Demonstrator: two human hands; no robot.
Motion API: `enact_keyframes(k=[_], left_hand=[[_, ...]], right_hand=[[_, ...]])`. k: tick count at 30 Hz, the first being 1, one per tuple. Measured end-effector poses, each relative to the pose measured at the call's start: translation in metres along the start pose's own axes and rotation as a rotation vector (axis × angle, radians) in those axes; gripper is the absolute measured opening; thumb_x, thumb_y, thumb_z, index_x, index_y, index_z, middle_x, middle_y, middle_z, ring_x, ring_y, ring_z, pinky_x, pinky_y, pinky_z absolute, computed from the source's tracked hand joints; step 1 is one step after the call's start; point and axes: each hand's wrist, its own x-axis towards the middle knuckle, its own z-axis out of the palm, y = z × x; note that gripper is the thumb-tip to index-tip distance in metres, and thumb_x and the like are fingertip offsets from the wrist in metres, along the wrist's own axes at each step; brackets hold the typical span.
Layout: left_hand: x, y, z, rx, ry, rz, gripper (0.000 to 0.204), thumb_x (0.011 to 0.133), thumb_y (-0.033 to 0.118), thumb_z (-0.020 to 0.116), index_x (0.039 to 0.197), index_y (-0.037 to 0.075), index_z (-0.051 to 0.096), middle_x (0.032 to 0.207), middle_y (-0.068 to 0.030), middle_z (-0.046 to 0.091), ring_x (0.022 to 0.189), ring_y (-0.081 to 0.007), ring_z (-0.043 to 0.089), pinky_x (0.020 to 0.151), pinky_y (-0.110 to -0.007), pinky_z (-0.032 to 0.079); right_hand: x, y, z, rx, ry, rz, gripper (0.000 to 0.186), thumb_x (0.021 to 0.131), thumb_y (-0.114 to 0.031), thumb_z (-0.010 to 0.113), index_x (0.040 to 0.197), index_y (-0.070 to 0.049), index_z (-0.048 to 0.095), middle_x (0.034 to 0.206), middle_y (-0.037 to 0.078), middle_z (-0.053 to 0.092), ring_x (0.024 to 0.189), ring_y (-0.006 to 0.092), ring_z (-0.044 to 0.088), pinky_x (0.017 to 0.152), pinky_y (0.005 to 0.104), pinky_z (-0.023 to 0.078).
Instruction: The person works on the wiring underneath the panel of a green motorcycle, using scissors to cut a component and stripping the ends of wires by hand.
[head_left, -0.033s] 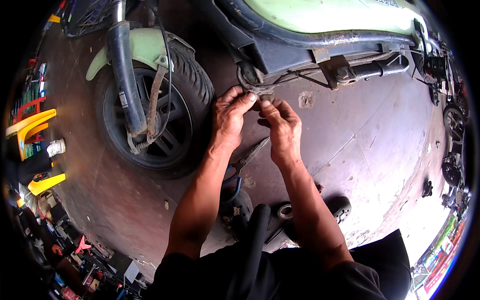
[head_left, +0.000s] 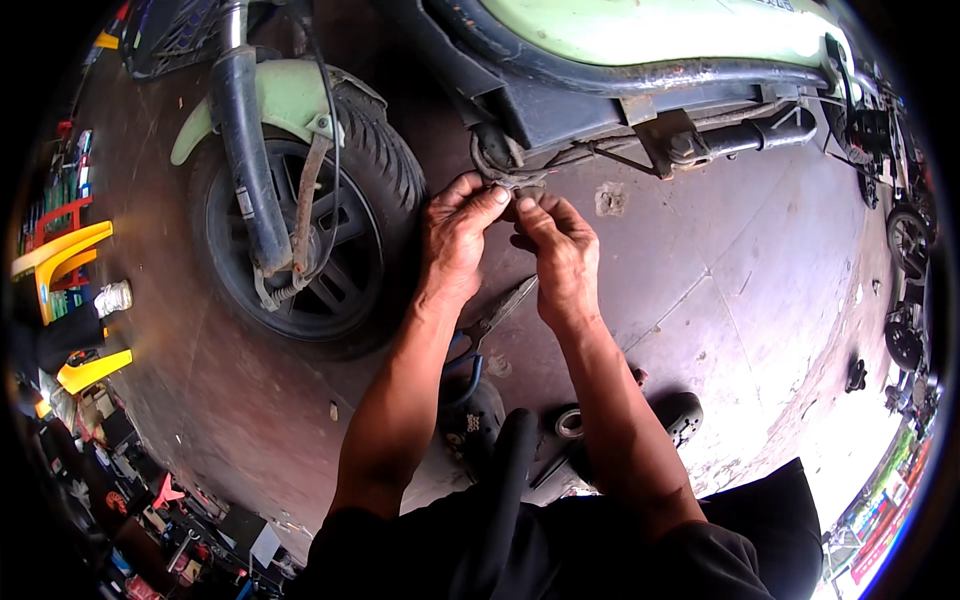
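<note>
Both my hands are closed at a bundle of dark wires (head_left: pixel 524 181) that hangs under the front corner of a pale green scooter body (head_left: pixel 640 35). My left hand (head_left: pixel 456 235) pinches the wires between thumb and fingers. Close beside it, my right hand (head_left: pixel 566 250) has thumb and forefinger pressed together on the same bundle; its fingertips hide the exact spot. Just above the fingers the wires loop round a dark rounded part (head_left: pixel 492 150). Below my hands, a pair of scissors (head_left: pixel 487 325) with dark blue handles lies on the floor between my forearms.
Left of my hands stands the scooter's front wheel (head_left: pixel 318 235) with its fork (head_left: pixel 245 170). A roll of tape (head_left: pixel 569 423) lies near my shoes. Yellow chair-like legs (head_left: pixel 95 370) and another person's white shoe (head_left: pixel 113 298) are at far left. Tools and parts (head_left: pixel 180 550) clutter the lower left.
</note>
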Motion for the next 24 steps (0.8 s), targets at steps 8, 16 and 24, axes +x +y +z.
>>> enact_keyframes(k=[8, 16, 24], left_hand=[[-0.001, 0.005, -0.001, 0.108, -0.007, 0.035, 0.009, 0.088, 0.007, 0.055, 0.089, 0.001, 0.062, 0.080, -0.0012, 0.060, 0.073, -0.0084, 0.051, 0.069, -0.023, 0.040], [0.000, 0.003, 0.002, 0.298, -0.027, 0.165, 0.010, 0.088, 0.008, 0.053, 0.085, 0.004, 0.061, 0.078, 0.0023, 0.057, 0.072, -0.0059, 0.046, 0.067, -0.022, 0.038], [0.000, 0.012, 0.004, 0.137, 0.006, 0.046, 0.008, 0.086, 0.004, 0.054, 0.086, 0.001, 0.062, 0.075, -0.0002, 0.057, 0.069, -0.0073, 0.047, 0.063, -0.023, 0.039]], right_hand=[[0.014, 0.008, 0.001, 0.191, -0.109, 0.046, 0.012, 0.085, -0.013, 0.066, 0.081, -0.002, 0.065, 0.076, 0.000, 0.062, 0.070, 0.0074, 0.049, 0.068, 0.0229, 0.039], [0.013, 0.006, 0.007, 0.012, -0.066, -0.069, 0.016, 0.084, -0.014, 0.061, 0.081, 0.001, 0.060, 0.075, 0.004, 0.061, 0.072, 0.0097, 0.051, 0.070, 0.0248, 0.043], [0.015, 0.014, 0.011, -0.145, -0.019, -0.199, 0.016, 0.086, -0.013, 0.054, 0.084, 0.002, 0.058, 0.076, 0.005, 0.060, 0.072, 0.0100, 0.051, 0.069, 0.0242, 0.043]])
